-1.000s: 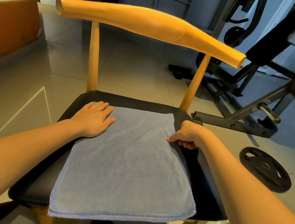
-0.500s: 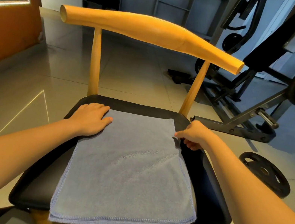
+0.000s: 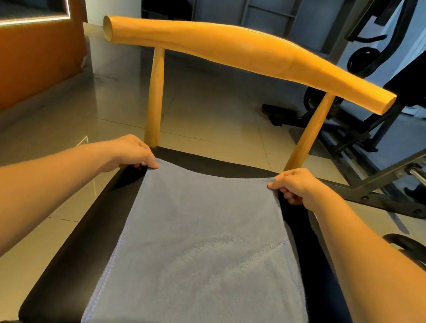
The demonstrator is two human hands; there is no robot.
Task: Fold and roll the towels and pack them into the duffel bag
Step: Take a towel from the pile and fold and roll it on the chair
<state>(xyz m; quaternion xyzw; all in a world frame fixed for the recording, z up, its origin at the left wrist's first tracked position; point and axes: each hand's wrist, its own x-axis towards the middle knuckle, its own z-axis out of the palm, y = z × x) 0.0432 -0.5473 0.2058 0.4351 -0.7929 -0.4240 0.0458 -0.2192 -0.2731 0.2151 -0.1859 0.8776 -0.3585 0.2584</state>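
Note:
A grey-blue towel [image 3: 203,259] lies folded flat on the black seat [image 3: 65,263] of a wooden chair, its near edge hanging over the seat's front. My left hand [image 3: 134,151] pinches the towel's far left corner. My right hand [image 3: 294,184] pinches the far right corner. The far edge sags slightly between the two hands. No duffel bag is in view.
The chair's curved wooden backrest [image 3: 248,51] stands just beyond my hands on two posts. A weight bench frame [image 3: 394,162] and a weight plate [image 3: 425,258] sit on the tiled floor to the right. An orange wall panel [image 3: 18,64] is at the left.
My left hand lifted off the towel's surface and took hold of the far left corner. My right hand shifted to the far right corner. The view moved closer and lower over the seat.

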